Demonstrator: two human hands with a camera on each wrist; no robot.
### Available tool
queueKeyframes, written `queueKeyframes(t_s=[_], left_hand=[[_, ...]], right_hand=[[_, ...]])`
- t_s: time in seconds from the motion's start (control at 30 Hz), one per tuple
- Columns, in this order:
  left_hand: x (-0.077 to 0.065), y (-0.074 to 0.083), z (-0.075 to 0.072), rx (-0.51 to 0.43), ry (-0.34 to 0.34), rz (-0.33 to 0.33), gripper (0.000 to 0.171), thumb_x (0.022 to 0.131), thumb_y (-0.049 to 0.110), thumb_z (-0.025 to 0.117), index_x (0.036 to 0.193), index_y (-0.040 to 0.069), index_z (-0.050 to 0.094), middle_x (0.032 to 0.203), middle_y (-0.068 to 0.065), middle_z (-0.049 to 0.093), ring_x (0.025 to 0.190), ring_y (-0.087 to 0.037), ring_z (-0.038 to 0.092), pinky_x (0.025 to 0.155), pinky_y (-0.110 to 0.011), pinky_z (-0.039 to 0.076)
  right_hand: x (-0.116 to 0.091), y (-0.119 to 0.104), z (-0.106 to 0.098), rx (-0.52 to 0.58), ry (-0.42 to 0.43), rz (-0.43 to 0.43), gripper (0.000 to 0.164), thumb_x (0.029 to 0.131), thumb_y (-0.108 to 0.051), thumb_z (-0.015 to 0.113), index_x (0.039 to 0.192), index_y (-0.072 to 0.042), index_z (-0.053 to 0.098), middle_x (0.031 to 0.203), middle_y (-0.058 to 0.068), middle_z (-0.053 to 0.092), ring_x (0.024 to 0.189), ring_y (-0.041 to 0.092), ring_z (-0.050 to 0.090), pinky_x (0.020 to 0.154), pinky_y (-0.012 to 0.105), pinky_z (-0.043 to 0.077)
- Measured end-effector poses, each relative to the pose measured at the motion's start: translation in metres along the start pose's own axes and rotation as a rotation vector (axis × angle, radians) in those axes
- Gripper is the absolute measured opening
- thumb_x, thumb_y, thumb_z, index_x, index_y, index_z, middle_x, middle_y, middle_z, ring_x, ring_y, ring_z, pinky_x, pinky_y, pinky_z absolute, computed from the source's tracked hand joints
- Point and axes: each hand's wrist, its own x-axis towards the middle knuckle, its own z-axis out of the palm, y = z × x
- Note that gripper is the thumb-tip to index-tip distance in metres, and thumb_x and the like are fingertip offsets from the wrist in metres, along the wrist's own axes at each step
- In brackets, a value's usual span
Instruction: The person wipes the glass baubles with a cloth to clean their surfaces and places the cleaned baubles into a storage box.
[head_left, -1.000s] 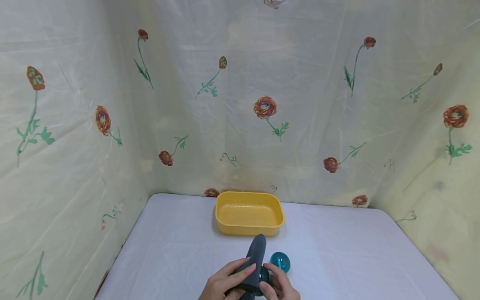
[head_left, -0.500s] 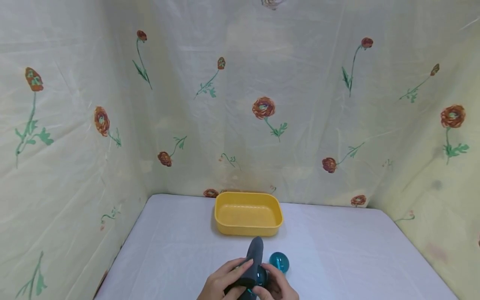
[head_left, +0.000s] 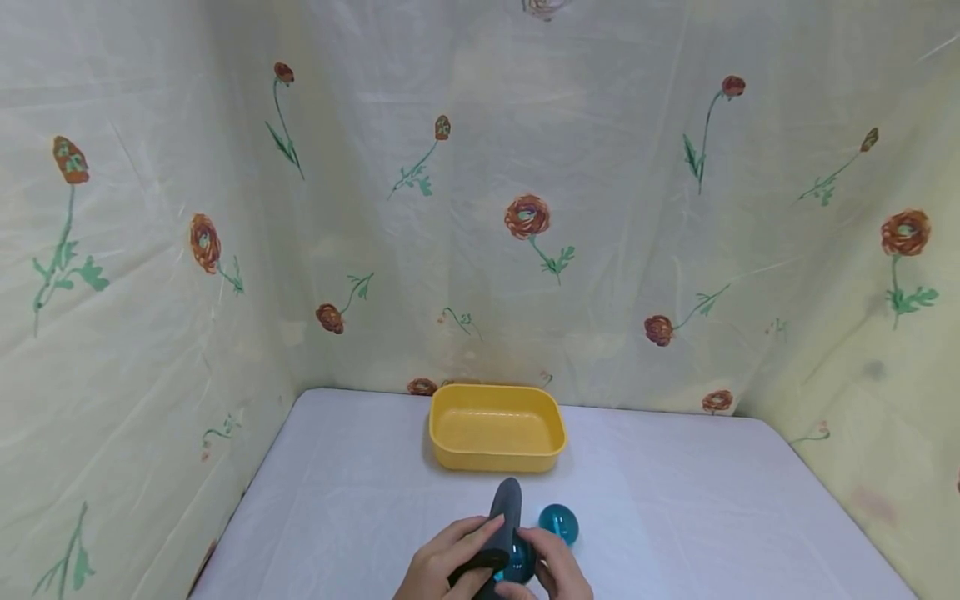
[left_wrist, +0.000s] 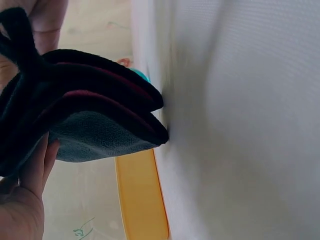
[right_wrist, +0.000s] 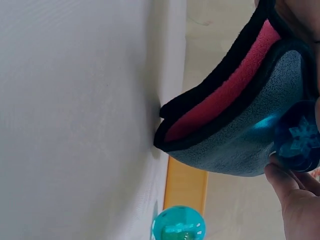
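Observation:
My left hand (head_left: 444,560) grips a folded microfibre cloth (head_left: 506,510), grey with black edging and a pink inner face. The right wrist view shows the cloth's folds hanging down to the table. A dark blue see-through ball (right_wrist: 299,140) with a snowflake on it rests against the grey side of the cloth. Fingers and thumb of my right hand (head_left: 557,565) hold this ball. A second, teal see-through ball (head_left: 558,524) lies on the table just beyond my right hand.
Behind the hands stands a yellow rectangular tub (head_left: 495,461) near the back of the table. A white cloth covers the table (head_left: 675,508). Flower-patterned curtains (head_left: 480,250) enclose it at the back and on both sides.
The folded cloth has sunk slightly and shifted a little left. My right hand has turned around the dark blue ball, and more of the ball shows now. The teal ball stays in place.

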Motion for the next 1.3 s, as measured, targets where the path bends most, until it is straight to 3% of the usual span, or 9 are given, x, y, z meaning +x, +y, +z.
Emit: queueKeyframes(t_s=[0.2, 0.37, 0.67, 0.8, 0.97, 1.3], left_hand=[[0.0, 0.004, 0.0, 0.005, 0.006, -0.025, 0.041, 0.094, 0.027, 0.049, 0.133, 0.041, 0.043, 0.127, 0.005, 0.054, 0.11, -0.009, 0.055, 0.092, -0.02, 0.05], [0.0, 0.005, -0.001, -0.002, 0.006, -0.028, 0.041, 0.094, 0.026, 0.05, 0.133, 0.039, 0.045, 0.127, 0.004, 0.054, 0.11, -0.009, 0.056, 0.092, -0.02, 0.05], [-0.003, 0.002, -0.001, -0.025, 0.005, 0.005, 0.043, 0.093, 0.026, 0.052, 0.133, 0.038, 0.045, 0.128, 0.002, 0.054, 0.107, -0.008, 0.056, 0.09, -0.022, 0.052], [-0.004, 0.001, -0.001, -0.031, 0.01, 0.036, 0.043, 0.092, 0.025, 0.053, 0.133, 0.036, 0.046, 0.128, 0.0, 0.054, 0.107, -0.009, 0.056, 0.089, -0.021, 0.053], [-0.004, 0.0, 0.0, -0.034, 0.006, 0.04, 0.042, 0.092, 0.025, 0.053, 0.132, 0.037, 0.047, 0.13, 0.001, 0.053, 0.11, -0.009, 0.056, 0.089, -0.023, 0.053], [-0.006, -0.005, 0.002, -0.013, 0.034, 0.127, 0.042, 0.093, 0.019, 0.051, 0.132, 0.035, 0.048, 0.131, 0.001, 0.053, 0.109, -0.01, 0.057, 0.089, -0.021, 0.052]], right_hand=[[-0.001, 0.0, 0.002, 0.035, 0.04, -0.019, 0.055, 0.07, -0.027, 0.079, 0.117, -0.026, 0.052, 0.123, -0.006, 0.048, 0.114, 0.012, 0.051, 0.101, 0.027, 0.044], [-0.002, 0.0, 0.003, 0.025, 0.052, -0.031, 0.054, 0.069, -0.023, 0.079, 0.117, -0.026, 0.053, 0.124, -0.005, 0.048, 0.114, 0.011, 0.05, 0.101, 0.028, 0.044], [-0.001, -0.002, 0.0, -0.046, -0.014, 0.036, 0.068, 0.071, -0.054, 0.069, 0.125, -0.018, 0.049, 0.125, 0.006, 0.051, 0.113, 0.023, 0.053, 0.09, 0.029, 0.053], [-0.001, -0.001, -0.002, 0.002, -0.049, 0.067, 0.072, 0.074, -0.055, 0.066, 0.13, -0.015, 0.045, 0.129, 0.013, 0.05, 0.114, 0.027, 0.055, 0.087, 0.026, 0.054], [0.002, 0.005, -0.005, 0.031, -0.093, 0.101, 0.076, 0.078, -0.056, 0.062, 0.136, -0.012, 0.04, 0.132, 0.018, 0.05, 0.111, 0.027, 0.058, 0.087, 0.03, 0.055], [0.002, 0.012, -0.007, 0.068, -0.145, 0.066, 0.07, 0.086, -0.051, 0.054, 0.139, -0.007, 0.036, 0.126, 0.022, 0.054, 0.101, 0.023, 0.062, 0.079, 0.024, 0.056]])
